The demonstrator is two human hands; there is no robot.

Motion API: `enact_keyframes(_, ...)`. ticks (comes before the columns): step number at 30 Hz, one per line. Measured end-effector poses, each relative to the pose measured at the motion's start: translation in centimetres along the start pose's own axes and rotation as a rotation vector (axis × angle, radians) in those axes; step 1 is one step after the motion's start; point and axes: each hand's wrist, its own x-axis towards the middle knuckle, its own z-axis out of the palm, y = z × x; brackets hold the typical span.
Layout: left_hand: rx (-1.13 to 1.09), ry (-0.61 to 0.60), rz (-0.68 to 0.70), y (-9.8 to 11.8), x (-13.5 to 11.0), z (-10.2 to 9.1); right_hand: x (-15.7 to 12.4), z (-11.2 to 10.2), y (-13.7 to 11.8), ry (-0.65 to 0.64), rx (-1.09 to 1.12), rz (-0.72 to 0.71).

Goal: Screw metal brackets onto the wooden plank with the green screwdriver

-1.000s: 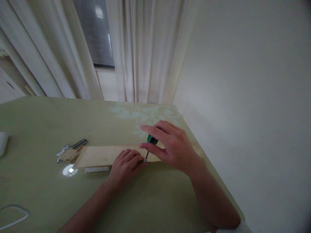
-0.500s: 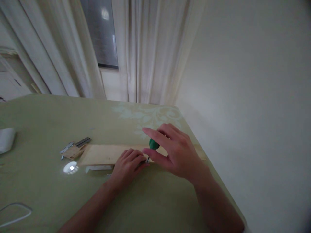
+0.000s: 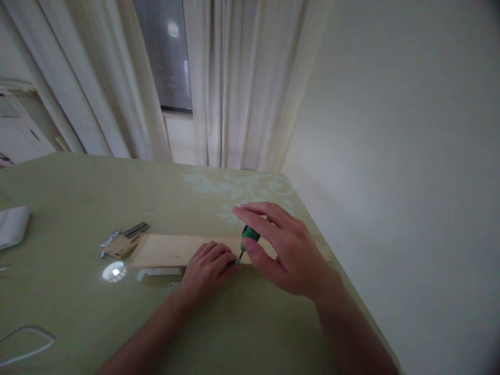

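Note:
A pale wooden board (image 3: pixel 167 249) lies flat on the green table (image 3: pixel 97 198). My right hand (image 3: pixel 283 250) grips a small green-handled screwdriver (image 3: pixel 248 235), thumb and fingers wrapped round the handle, its tip down at the board's near edge. My left hand (image 3: pixel 207 268) rests on the board just left of the tip, fingers curled and pinched round something tiny that I cannot make out.
A metal hinge and a small wood scrap (image 3: pixel 122 240) lie at the board's left end. A white object (image 3: pixel 13 226) sits at the table's left, a white cable loop (image 3: pixel 27 344) near the front left. Curtains and a window stand behind; the table's edge runs at the right.
My right hand's fingers have shifted round the screwdriver handle, as in a turn. The view has drifted slightly; the left hand and the board stay put.

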Motion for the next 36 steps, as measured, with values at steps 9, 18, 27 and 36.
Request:
enact_keyframes(9, 0.018, 0.02, -0.001, -0.2, -0.3, 0.3, 0.0, 0.8, 0.1, 0.022, -0.152, 0.016)
enact_keyframes(18, -0.007, -0.019, -0.018, -0.3, -0.3, 0.4, -0.3, -0.3, 0.6, -0.09, 0.121, 0.08)
enact_keyframes(27, -0.007, -0.038, -0.014, -0.2, -0.2, 0.2, 0.5, 1.4, 1.4, -0.107, 0.021, 0.094)
enact_keyframes(36, -0.012, -0.034, -0.02, -0.1, -0.1, 0.2, 0.0, -1.5, 0.8, -0.153, 0.167, 0.063)
